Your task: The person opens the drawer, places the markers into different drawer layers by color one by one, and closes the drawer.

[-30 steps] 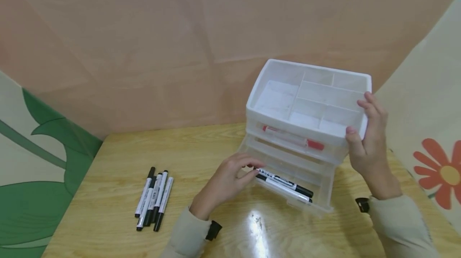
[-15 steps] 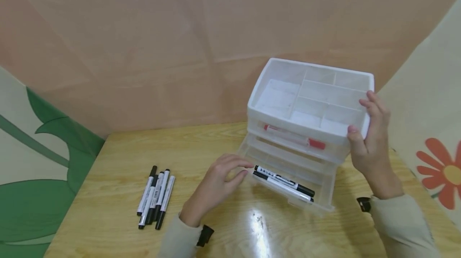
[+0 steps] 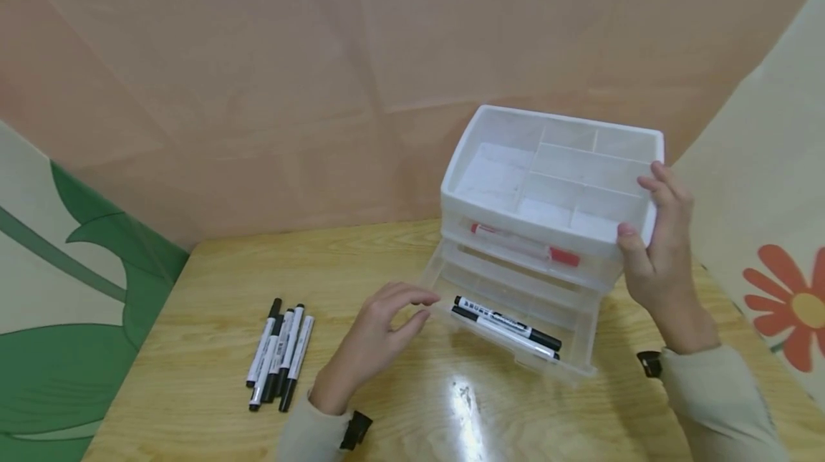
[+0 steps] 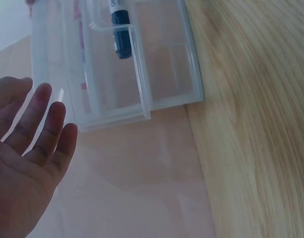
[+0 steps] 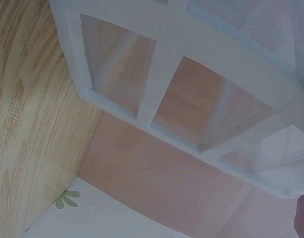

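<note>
A white storage box (image 3: pixel 528 226) is standing at the right side of the wooden table (image 3: pixel 213 283), its top tray being split by thin dividers into one larger compartment on the left and several smaller ones beside it. Below the tray, the upper drawer (image 3: pixel 588 277) is sitting pushed in and is holding a red-capped pen (image 3: pixel 515 241), which is showing through the clear front and lying lengthwise. The lower drawer (image 3: pixel 589 347) is jutting out well past the box, and two black-and-white markers are lying in it side by side: the rear marker (image 3: pixel 505 321) with its printed label facing up, and the front marker (image 3: pixel 505 334) lying along the drawer's front wall.

The right hand (image 3: pixel 664 261) is grasping the right end of the box, the thumb pressing at the front corner and the fingers reaching over the side rim. The left hand (image 3: pixel 374 333) is holding nothing; its fingers are extending loosely with the thumb apart from them, and the fingertips are hovering just beside the left end of the lower drawer. To the left of that hand, a bunch of markers (image 3: pixel 278 354) is lying on the table, roughly parallel and partly overlapping
</note>
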`<act>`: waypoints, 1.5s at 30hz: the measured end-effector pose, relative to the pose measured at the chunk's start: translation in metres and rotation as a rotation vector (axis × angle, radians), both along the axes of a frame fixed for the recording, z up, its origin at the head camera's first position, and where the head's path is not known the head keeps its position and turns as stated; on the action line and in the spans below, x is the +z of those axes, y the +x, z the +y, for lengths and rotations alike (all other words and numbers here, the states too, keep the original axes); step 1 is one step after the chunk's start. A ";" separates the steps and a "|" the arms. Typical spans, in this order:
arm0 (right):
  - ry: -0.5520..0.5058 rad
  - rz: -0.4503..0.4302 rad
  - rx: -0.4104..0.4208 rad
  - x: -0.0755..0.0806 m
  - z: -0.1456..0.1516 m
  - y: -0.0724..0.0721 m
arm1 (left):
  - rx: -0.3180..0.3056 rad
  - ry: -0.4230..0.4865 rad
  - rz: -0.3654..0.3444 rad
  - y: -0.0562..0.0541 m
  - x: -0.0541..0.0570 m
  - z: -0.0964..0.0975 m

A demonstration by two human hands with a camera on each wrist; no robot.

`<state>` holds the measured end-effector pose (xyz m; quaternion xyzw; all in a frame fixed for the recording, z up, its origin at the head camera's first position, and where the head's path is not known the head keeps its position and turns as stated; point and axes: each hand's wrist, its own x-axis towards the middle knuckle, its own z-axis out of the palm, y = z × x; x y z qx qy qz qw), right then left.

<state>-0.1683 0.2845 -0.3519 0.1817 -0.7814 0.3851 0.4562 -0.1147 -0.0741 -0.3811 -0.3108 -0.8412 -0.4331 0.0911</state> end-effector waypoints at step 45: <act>0.017 -0.025 -0.002 -0.006 0.000 -0.005 | 0.270 -0.083 -0.029 0.028 -0.042 -0.072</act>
